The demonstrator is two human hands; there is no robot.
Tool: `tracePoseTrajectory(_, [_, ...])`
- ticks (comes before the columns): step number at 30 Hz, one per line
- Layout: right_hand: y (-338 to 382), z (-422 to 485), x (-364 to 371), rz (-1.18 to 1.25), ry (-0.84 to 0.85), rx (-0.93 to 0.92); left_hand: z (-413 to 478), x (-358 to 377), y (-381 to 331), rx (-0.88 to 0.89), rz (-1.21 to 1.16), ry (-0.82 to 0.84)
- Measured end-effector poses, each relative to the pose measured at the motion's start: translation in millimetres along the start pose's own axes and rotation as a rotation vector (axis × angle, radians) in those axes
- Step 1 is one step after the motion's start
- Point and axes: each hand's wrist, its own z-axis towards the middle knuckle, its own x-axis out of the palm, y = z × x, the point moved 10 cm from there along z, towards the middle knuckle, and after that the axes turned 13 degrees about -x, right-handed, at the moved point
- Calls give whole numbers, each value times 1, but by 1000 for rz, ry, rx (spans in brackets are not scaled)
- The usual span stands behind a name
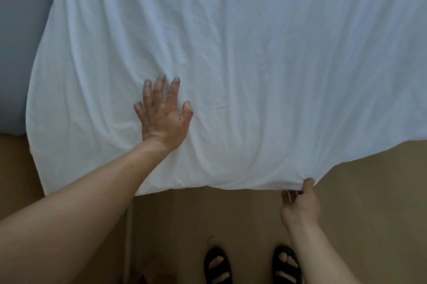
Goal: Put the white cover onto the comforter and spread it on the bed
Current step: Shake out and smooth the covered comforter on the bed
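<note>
Tan floor [369, 191] fills the bottom of the view, w/ the bed [20, 52] above it, a pale blue surface showing only at the far left edge. The white cover [231, 52] lies spread over nearly the whole bed, top to bottom of the upper frame. It's wrinkled w/ long creases running toward the person, and its near edge hangs off the bed over the floor. The left side of the cover curves down in a rounded line, and the right side rises diagonally.

L hand [163, 119] rests palm-down on the cover, left of centre and near the front edge. Its fingers [159, 86] are spread & fairly straight, pressing the fabric and gripping nothing, w/ the forearm reaching in from bottom left.

R hand [300, 205] is at the cover's lowest front edge, right of centre. Thumb on top, fingers curled underneath, it pinches the hem, and the fabric bunches into folds at the grip.

Btwn the arms, 2 feet in black sandals [217, 265] stand on the floor, toes toward the bed.
</note>
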Motion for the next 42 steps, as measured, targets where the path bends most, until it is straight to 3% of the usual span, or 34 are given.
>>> tracePoseTrajectory(5, [46,-5,52,521,220,67,-1,16,-20,18,23,97])
tracePoseTrajectory(7, [70,9,57,565,204,46,-3,17,-32,45,13,90])
tracePoseTrajectory(10, [96,35,57,428,209,31,-2,15,-65,142,7,70])
tracePoseTrajectory(12, [106,48,43,350,142,28,-2,21,-98,191,-7,94])
tracePoseTrajectory(17, [77,74,-62,265,-264,56,-13,54,-169,269,34,166])
tracePoseTrajectory(19, [69,79,-76,275,-309,79,-15,59,-186,281,71,164])
tracePoseTrajectory(25, [102,84,-29,507,113,120,-18,66,-273,386,82,150])
tracePoseTrajectory(31, [152,152,-8,510,55,119,-38,82,-362,486,53,154])
tracePoseTrajectory(36, [163,172,-1,422,133,278,-57,96,-406,556,119,167])
tracePoseTrajectory(40, [179,188,-52,515,-164,321,-74,106,-433,570,150,183])
tracePoseTrajectory(42, [197,189,-97,415,-305,172,-80,111,-439,572,191,186])
